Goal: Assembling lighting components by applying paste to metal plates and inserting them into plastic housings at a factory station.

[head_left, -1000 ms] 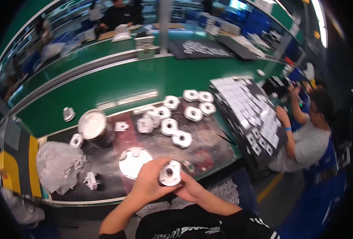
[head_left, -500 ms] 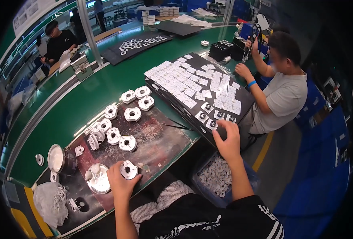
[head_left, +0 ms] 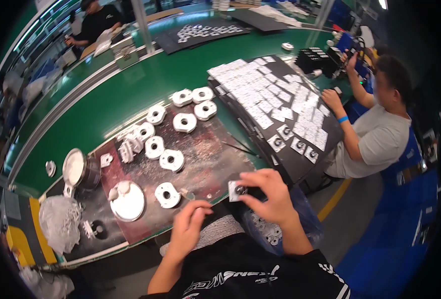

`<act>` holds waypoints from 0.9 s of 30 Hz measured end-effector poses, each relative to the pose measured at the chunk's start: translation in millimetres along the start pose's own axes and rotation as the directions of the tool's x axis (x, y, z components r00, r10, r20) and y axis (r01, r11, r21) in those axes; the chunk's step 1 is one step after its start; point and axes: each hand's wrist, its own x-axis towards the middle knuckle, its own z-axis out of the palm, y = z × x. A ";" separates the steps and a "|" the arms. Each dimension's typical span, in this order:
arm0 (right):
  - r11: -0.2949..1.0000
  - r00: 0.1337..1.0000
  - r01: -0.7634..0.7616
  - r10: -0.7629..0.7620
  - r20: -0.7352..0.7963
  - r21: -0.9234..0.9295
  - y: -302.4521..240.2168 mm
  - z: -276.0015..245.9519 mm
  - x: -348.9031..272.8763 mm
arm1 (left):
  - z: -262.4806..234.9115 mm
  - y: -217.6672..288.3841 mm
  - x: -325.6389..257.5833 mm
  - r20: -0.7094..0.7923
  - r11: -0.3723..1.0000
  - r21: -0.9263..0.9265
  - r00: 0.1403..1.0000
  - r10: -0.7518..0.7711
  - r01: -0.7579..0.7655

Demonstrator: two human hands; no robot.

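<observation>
Pinched between the thumb and forefinger of my right hand (head_left: 274, 202) is a small white square plate with a black round part (head_left: 234, 191). It hangs in the air just off the bench's front edge. My left hand (head_left: 190, 226) is near that edge, loosely curled with nothing seen in it. Just beyond it, a white ring-shaped housing (head_left: 167, 195) with a central hole lies on the worn mat (head_left: 205, 149). Several like housings (head_left: 171, 160) are grouped farther back. Several more square plates (head_left: 298, 145) with black parts lie at the near corner of the black board (head_left: 290, 167).
To the left stand a round white lid with pale lumps (head_left: 128, 204), an open tub of white paste (head_left: 76, 169) and a clear bag (head_left: 61, 214). A bin of small white parts (head_left: 265, 226) sits below the edge. A co-worker (head_left: 380, 129) works at the right.
My right hand has taken a square plate from the board and brought it left toward me. My left hand has let go of the housing and drawn back. The whole view has shifted.
</observation>
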 end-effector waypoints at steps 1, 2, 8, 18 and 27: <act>0.998 0.998 0.050 -0.051 0.040 0.024 -9.6 6.4 2.5 | 9.5 -3.4 2.6 0.012 0.997 -0.072 0.999 0.040 -0.039; 0.997 0.994 0.067 -0.070 0.083 0.038 -17.5 11.4 3.7 | 14.2 -11.6 0.7 0.024 0.996 -0.092 0.999 0.021 -0.019; 0.986 0.981 0.145 -0.154 0.121 0.082 -27.4 37.4 5.3 | 15.2 -32.3 -7.7 0.012 0.909 -0.410 0.997 -0.080 0.078; 0.663 0.963 -0.185 -0.025 0.269 0.726 -10.2 121.6 -6.6 | 7.5 -43.2 -23.2 0.061 0.384 -0.916 0.987 -0.150 0.115; 0.277 0.971 -0.237 0.028 0.239 0.931 1.1 148.5 16.4 | -18.6 -47.6 -26.7 -0.237 0.827 -0.562 0.959 -0.153 -0.007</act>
